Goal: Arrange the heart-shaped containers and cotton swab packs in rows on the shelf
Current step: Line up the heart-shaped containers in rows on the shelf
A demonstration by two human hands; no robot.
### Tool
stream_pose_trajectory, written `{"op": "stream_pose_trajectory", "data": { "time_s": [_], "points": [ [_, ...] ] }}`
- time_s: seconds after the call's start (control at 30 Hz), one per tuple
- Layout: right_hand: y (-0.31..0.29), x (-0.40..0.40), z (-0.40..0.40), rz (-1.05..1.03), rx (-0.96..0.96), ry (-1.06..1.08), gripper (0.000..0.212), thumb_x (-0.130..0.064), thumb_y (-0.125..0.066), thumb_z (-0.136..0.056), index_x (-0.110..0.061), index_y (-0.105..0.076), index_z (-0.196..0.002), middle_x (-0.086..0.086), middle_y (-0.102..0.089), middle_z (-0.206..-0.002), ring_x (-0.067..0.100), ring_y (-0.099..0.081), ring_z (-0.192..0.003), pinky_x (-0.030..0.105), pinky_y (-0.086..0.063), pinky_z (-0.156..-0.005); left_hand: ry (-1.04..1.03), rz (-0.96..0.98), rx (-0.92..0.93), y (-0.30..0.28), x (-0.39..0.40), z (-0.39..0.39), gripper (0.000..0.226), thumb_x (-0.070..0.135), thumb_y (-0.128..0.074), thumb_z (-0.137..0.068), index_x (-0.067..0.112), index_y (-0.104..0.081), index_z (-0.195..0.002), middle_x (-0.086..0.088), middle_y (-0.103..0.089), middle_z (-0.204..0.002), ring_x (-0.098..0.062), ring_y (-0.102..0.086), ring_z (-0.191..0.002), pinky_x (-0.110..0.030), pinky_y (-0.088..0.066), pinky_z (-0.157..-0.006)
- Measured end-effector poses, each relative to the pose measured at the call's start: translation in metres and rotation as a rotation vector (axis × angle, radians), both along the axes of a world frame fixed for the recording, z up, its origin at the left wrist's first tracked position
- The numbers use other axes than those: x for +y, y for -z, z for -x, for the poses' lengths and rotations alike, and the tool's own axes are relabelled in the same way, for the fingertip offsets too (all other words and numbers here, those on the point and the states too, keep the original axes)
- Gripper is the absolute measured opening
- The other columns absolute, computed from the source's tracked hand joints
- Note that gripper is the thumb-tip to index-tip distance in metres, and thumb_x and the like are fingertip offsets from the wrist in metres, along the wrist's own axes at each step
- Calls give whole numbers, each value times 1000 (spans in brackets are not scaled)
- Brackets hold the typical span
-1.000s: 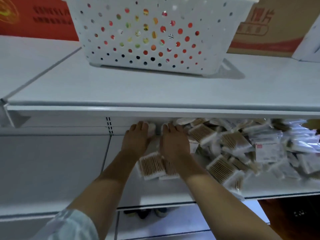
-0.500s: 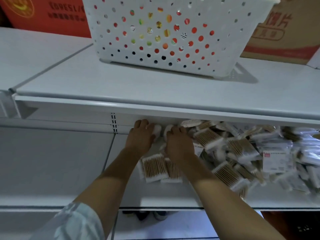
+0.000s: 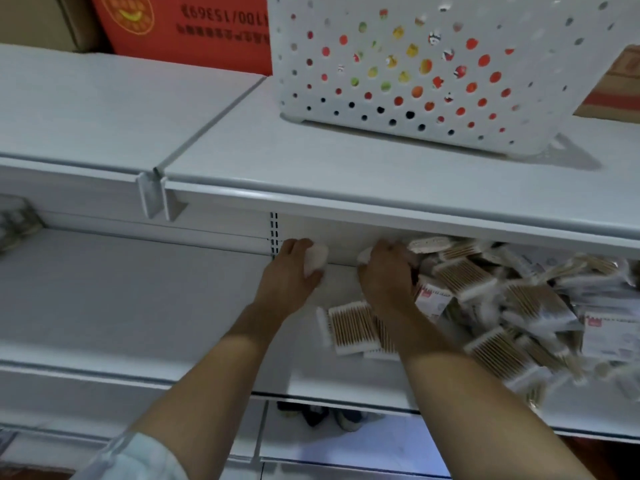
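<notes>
The white shelf [image 3: 207,306] runs wide in front of the person, and on the board above it stands a white perforated basket [image 3: 433,74] with coloured items showing through the holes. On the right part of the shelf lies a loose heap of cotton swab packs [image 3: 502,299], well tumbled, with two packs [image 3: 349,327] lying flat just beside the right forearm. The left hand [image 3: 287,275] grips a small white container [image 3: 316,258] at the back wall of the shelf; it is probably one of the heart-shaped ones, but its form is too blurred to be sure. The right hand [image 3: 384,275] curls over another white piece [image 3: 364,254] at the edge of the heap. To do this step well, I think each piece should be pressed against the back wall, touching its neighbour, so the row begins straight. On the red carton [image 3: 194,29] behind, upside-down digits are printed, not clearly readable; the pack labels [image 3: 433,299] are too small to read.
</notes>
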State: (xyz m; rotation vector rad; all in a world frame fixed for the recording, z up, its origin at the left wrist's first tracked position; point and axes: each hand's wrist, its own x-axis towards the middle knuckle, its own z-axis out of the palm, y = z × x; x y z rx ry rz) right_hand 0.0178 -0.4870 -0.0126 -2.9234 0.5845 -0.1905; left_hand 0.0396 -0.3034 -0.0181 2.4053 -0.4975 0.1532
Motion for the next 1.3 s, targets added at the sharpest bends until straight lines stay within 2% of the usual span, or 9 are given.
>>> {"op": "stream_pose_trajectory", "data": {
  "time_s": [0.2, 0.37, 0.5, 0.63, 0.73, 0.83, 1.0, 1.13, 1.3],
  "points": [
    [1, 9, -7, -144, -164, -106, 38, -34, -56, -94, -16, -55, -128, 11, -45, -137, 29, -51, -114, 34, -45, -92, -110, 134, 55, -3, 29, 9, 64, 32, -74, -87, 15, -48, -142, -8, -52, -142, -29, -55, -123, -34, -44, -98],
    [-6, 34, 14, -495, -604, -255, 35, -16, -75, -84, -10, -67, -117, 11, -61, -121, 28, -59, -111, 27, -44, -92, -214, 343, 79, -19, 53, 20, 48, 35, -73, -89, 10, -61, -128, -9, -66, -123, -26, -62, -109, -29, -46, -91],
    [-15, 74, 30, -854, -522, -355, 26, -16, -71, -90, -24, -67, -114, -2, -61, -120, 10, -60, -106, 19, -49, -90, -238, 417, 123, -29, 88, 32, 38, 36, -66, -94, 14, -62, -125, -5, -65, -117, -21, -62, -100, -30, -50, -86],
    [-21, 119, 44, -950, -382, -502, 28, -17, -65, -96, -34, -63, -118, -7, -64, -124, 6, -62, -108, 17, -49, -89, -227, 518, 251, -37, 129, 44, 29, 32, -69, -92, 20, -64, -118, 7, -63, -100, -7, -64, -78, -19, -51, -66],
    [-27, 162, 47, -972, -287, -513, 27, -18, -61, -98, -30, -64, -122, -5, -64, -125, 9, -62, -107, 11, -48, -84, -192, 626, 248, -38, 168, 54, 23, 25, -70, -92, 19, -65, -114, 6, -65, -93, -1, -64, -73, -16, -51, -62],
    [-33, 216, 52, -996, -224, -505, 29, -15, -63, -96, -27, -66, -122, -7, -64, -122, 11, -62, -107, 8, -47, -81, -168, 732, 245, -39, 221, 62, 18, 25, -65, -96, 22, -64, -114, -6, -69, -100, -21, -68, -91, -32, -57, -76],
    [-37, 315, 59, -1007, -222, -518, 35, -13, -75, -86, -26, -68, -117, -2, -67, -118, 13, -64, -103, 18, -53, -85, -107, 688, 316, -34, 326, 68, 27, 37, -51, -103, 34, -59, -128, -4, -64, -113, -22, -62, -103, -34, -53, -90],
    [-30, 382, 53, -997, -197, -540, 36, -15, -78, -83, -30, -66, -113, -2, -64, -123, 14, -64, -106, 35, -54, -95, -107, 642, 334, -36, 398, 67, 24, 36, -57, -100, 33, -61, -124, -7, -65, -103, -12, -64, -87, -20, -53, -74],
    [-25, 445, 23, -839, -199, -562, 40, -17, -78, -83, -24, -64, -120, -3, -58, -124, 14, -61, -108, 35, -53, -97, -158, 653, 306, -44, 468, 46, 21, 33, -67, -94, 24, -68, -113, 0, -70, -101, 2, -66, -73, -11, -50, -65]
  ]
}}
